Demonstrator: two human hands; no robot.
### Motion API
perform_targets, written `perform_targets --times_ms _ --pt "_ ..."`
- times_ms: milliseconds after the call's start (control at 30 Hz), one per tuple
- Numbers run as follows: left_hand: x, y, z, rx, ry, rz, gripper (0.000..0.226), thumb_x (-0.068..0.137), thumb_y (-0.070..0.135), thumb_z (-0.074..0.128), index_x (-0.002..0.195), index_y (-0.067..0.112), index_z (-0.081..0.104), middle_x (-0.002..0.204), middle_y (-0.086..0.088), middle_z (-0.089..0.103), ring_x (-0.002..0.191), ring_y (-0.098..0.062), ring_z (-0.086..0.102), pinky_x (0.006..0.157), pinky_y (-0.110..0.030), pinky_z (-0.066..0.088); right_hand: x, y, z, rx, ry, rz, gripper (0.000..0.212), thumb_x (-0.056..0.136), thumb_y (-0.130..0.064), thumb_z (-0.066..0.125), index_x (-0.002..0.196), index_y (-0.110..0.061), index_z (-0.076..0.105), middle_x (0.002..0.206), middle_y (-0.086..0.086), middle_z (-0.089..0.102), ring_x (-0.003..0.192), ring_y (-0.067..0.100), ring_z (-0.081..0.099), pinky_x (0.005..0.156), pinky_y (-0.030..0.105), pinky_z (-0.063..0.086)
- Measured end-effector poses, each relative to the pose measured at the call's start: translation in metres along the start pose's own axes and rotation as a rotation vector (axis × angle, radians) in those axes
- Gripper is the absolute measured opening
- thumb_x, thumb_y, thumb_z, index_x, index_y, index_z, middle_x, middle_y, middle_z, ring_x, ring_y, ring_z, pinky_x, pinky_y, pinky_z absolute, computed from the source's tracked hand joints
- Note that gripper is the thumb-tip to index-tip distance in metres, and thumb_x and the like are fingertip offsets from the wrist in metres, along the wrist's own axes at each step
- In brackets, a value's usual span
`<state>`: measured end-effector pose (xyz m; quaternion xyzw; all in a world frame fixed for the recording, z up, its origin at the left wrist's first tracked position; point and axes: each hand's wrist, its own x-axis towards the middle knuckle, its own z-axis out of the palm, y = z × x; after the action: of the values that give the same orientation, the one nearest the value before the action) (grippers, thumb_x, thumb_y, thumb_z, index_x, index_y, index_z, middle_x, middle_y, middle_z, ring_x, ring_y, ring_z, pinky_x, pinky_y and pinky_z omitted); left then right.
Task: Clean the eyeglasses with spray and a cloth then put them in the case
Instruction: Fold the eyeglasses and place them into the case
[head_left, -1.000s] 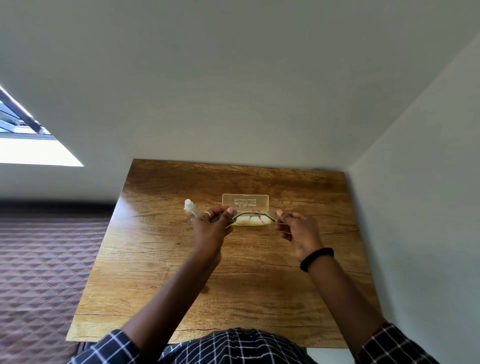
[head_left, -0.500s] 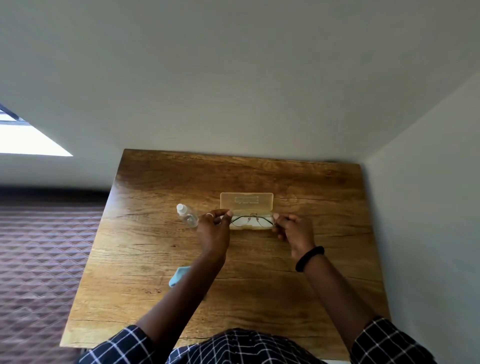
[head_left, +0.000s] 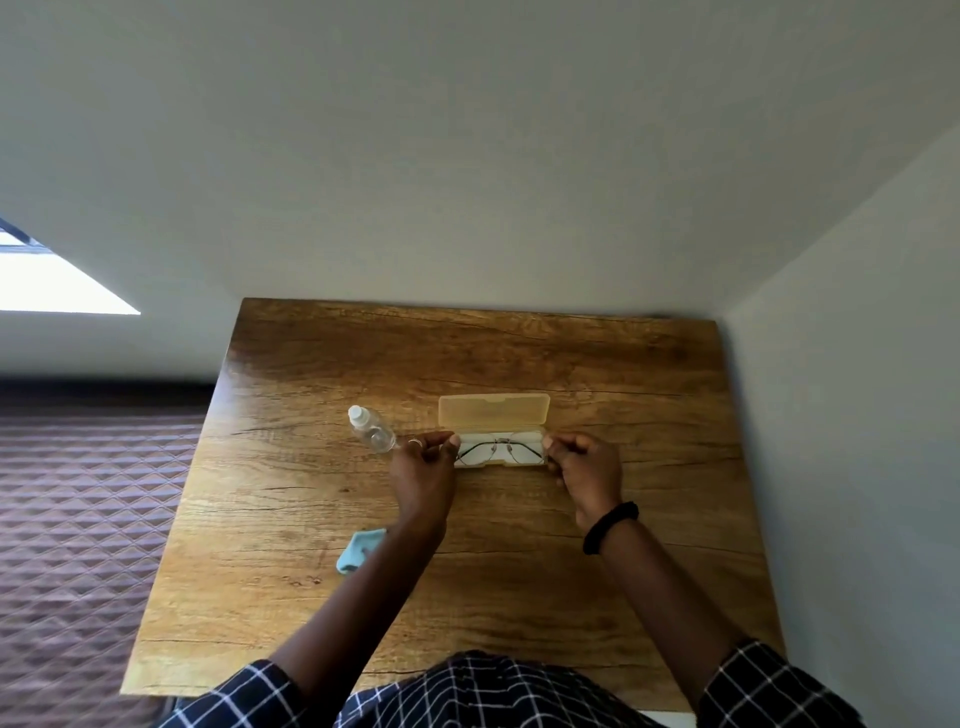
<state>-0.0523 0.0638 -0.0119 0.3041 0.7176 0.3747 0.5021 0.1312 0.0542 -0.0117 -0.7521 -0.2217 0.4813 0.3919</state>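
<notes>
Head view: left hand (head_left: 423, 470) and right hand (head_left: 587, 467) pinch the glasses (head_left: 498, 451) — one at each end — over the open case (head_left: 493, 413).

Table (head_left: 519, 571): golden-brown wood grain with darker streaks and knots. Case (head_left: 493, 413): translucent pale yellow, whitish inside. Eyeglasses (head_left: 498, 451): thin dark frame, clear lenses. Spray bottle (head_left: 371, 430): clear body, white cap. Cloth (head_left: 358, 551): light blue. Wristband (head_left: 610, 526): black. Shirt sleeve (head_left: 769, 686): navy with a white windowpane check. Quilted surface (head_left: 88, 519) left of the table: brownish maroon, raised diamond pattern. Wall (head_left: 467, 156): plain greyish white.
</notes>
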Motion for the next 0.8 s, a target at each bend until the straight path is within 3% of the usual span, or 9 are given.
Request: perform_targets --times_ms 133,267,400,600,800 --pt "-0.009 -0.009 -0.003 0.086 -0.014 0.056 0.017 0.092 0.017 0.069 0.108 0.011 0.072 0.103 0.002 0.073 0.098 -0.008 0.067 0.088 -0.031 0.057 -0.009 0.009 -0.003 -0.007 0.038 -0.029 0.008 0.085 -0.013 0.073 0.093 -0.015 0.073 0.090 0.005 0.074 0.076 0.014 0.067 0.059 0.021 0.048" --pt "-0.017 -0.016 -0.007 0.141 -0.017 0.068 0.017 0.093 0.019 0.069 0.109 0.014 0.073 0.102 0.004 0.073 0.095 -0.005 0.066 0.082 -0.026 0.055 -0.013 0.017 -0.005 -0.038 0.050 -0.039 0.009 0.084 -0.015 0.074 0.087 -0.022 0.071 0.091 0.003 0.075 0.084 0.020 0.070 0.070 0.034 0.058" --pt "-0.024 -0.019 -0.012 0.241 -0.035 0.108 0.018 0.093 0.023 0.069 0.109 0.016 0.074 0.094 0.011 0.071 0.089 0.000 0.065 0.074 -0.021 0.052 -0.022 0.022 -0.010 -0.055 0.035 -0.050 0.007 0.085 -0.014 0.073 0.086 -0.021 0.071 0.088 0.003 0.075 0.070 0.015 0.067 0.063 0.029 0.055" --pt "-0.041 -0.034 -0.024 0.328 -0.077 0.144 0.007 0.091 0.021 0.072 0.095 0.017 0.077 0.084 0.009 0.074 0.082 -0.007 0.070 0.075 -0.034 0.061 -0.049 0.046 -0.028 -0.186 -0.002 -0.052 0.003 0.085 -0.019 0.074 0.088 -0.018 0.072 0.082 -0.002 0.074 0.069 0.013 0.068 0.061 0.023 0.052" --pt "-0.052 -0.035 -0.029 0.381 -0.072 0.215 0.012 0.091 0.016 0.072 0.101 0.013 0.078 0.088 0.006 0.073 0.082 -0.009 0.069 0.078 -0.033 0.058 -0.061 0.060 -0.029 -0.262 0.021 -0.100 0.004 0.085 -0.023 0.074 0.086 -0.020 0.071 0.084 -0.003 0.072 0.078 0.013 0.067 0.066 0.024 0.051"
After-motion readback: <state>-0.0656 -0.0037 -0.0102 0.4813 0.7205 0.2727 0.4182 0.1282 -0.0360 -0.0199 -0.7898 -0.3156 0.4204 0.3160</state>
